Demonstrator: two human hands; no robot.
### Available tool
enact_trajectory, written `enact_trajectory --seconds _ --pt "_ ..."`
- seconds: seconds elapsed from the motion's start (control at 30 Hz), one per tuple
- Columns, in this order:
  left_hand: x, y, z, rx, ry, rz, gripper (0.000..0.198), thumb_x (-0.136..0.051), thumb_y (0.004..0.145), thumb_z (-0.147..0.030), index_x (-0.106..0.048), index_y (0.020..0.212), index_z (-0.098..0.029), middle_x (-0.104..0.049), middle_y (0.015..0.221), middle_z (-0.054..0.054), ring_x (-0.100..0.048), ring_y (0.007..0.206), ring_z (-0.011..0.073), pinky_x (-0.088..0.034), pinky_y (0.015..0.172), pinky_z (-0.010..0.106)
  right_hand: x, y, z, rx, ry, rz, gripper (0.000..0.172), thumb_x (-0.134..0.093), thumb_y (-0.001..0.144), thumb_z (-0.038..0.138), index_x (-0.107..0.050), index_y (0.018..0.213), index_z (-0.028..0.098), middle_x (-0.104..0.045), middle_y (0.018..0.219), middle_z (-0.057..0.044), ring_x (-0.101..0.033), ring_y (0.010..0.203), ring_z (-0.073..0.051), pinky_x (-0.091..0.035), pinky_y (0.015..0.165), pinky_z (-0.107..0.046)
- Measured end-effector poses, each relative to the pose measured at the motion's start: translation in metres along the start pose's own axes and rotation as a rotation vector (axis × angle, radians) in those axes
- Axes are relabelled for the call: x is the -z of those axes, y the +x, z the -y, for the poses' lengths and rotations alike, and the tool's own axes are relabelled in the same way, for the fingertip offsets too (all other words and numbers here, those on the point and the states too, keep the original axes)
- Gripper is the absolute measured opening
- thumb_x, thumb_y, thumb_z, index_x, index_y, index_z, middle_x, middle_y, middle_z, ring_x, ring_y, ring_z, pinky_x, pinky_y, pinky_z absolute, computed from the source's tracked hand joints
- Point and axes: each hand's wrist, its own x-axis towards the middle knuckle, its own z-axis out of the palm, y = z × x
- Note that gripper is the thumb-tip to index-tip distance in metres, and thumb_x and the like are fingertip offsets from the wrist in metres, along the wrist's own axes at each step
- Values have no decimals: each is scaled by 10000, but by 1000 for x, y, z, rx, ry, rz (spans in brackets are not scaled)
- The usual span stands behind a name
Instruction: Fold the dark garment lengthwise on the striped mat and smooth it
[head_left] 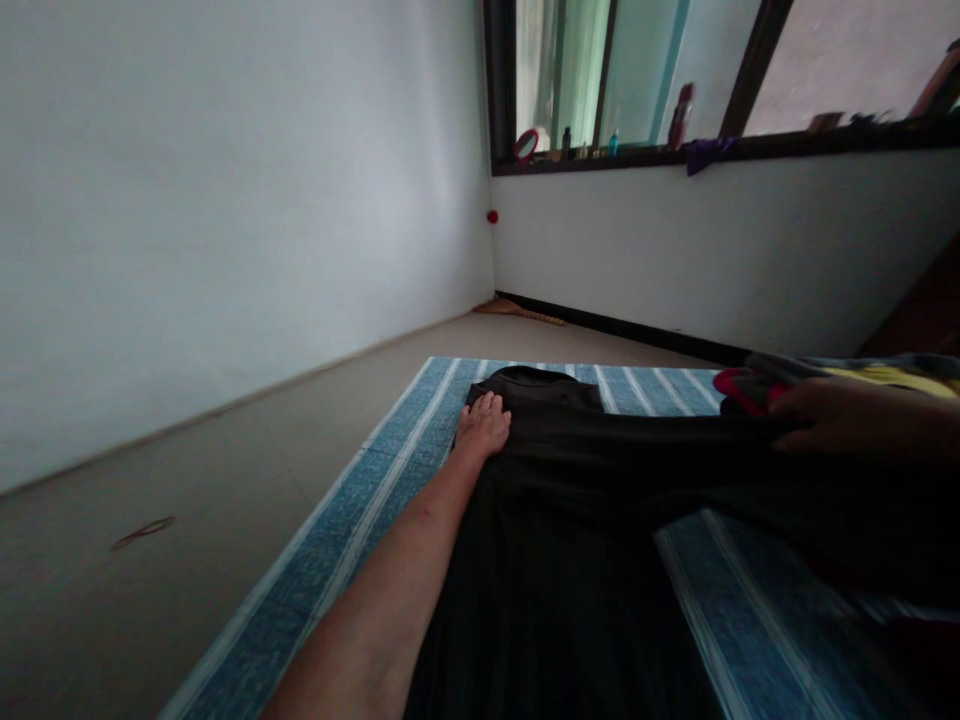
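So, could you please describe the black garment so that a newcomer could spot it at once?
Find the blue striped mat on the floor below the window. The black garment lies spread along it, the left hand flat on its far end and the right hand on its right side. Unlike the red, yellow and grey clothes heaped at the mat's right edge, it is plain black.

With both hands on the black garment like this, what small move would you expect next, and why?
Probably a pull of the right hand outward to flatten the garment. The left hand lies flat, pinning one end on the mat, while the right seems to grip the other end, and the cloth between them shows a ridge.
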Motion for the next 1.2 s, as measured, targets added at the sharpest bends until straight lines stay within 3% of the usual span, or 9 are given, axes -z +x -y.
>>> enact_trajectory --seconds 0.17,0.4,0.6,0.7,0.8,0.9,1.1,1.2 --pt "1 -1 0 -8 8 -7 466 -284 953 -348 -392 1363 -153 -337 1496 143 -326 1361 252 -257 1092 472 -27 8 -7 -31 -110 -91 143 -649 743 355 -674 831 245 -672 833 -68 -640 810 -255 -427 678 -352" --pt "22 -16 -17 -39 38 -125 312 -361 936 -276 -563 1143 -159 -478 1371 143 -362 1315 268 -244 1103 456 -28 2 9 -66 -143 -83 124 -648 738 309 -685 851 273 -667 871 -56 -638 835 -272 -401 634 -348" --pt "57 -81 -42 -180 26 -96 211 -480 905 -336 -608 906 -167 -615 1008 94 -536 1020 232 -422 931 354 -19 1 1 60 -102 -108 103 -636 767 311 -682 841 255 -672 854 -58 -636 798 -232 -410 683 -346" --pt "69 -119 -52 -397 -8 -40 180 -575 859 -361 -575 908 -188 -600 983 65 -524 964 225 -450 866 354 -12 -2 8 14 -112 -99 90 -644 747 299 -685 810 250 -673 845 -65 -633 793 -249 -405 660 -347" --pt "74 -140 -57 -498 41 55 186 -645 795 -308 -557 916 -197 -589 1008 66 -512 958 238 -466 826 374 -5 -6 17 8 -126 -104 71 -640 740 283 -680 780 241 -674 829 -66 -632 793 -255 -400 655 -342" --pt "74 -144 -59 -549 106 90 123 -579 801 -193 -554 922 -186 -584 1010 83 -515 949 249 -476 787 384 1 -7 18 39 -130 -113 60 -614 755 261 -662 757 225 -673 810 -69 -632 772 -243 -394 657 -336" --pt "69 -142 -42 -556 22 3 183 -412 833 -60 -542 875 -181 -592 934 73 -538 899 203 -469 814 328 8 0 10 77 -25 -73 75 -615 736 223 -630 664 205 -664 739 -59 -619 669 -196 -378 616 -305" --pt "68 -142 -30 -640 -45 95 176 -465 786 -60 -558 869 -184 -608 984 52 -552 911 186 -466 812 302 9 3 10 66 18 -6 138 -604 740 210 -601 602 202 -648 674 -51 -601 611 -177 -368 586 -295"
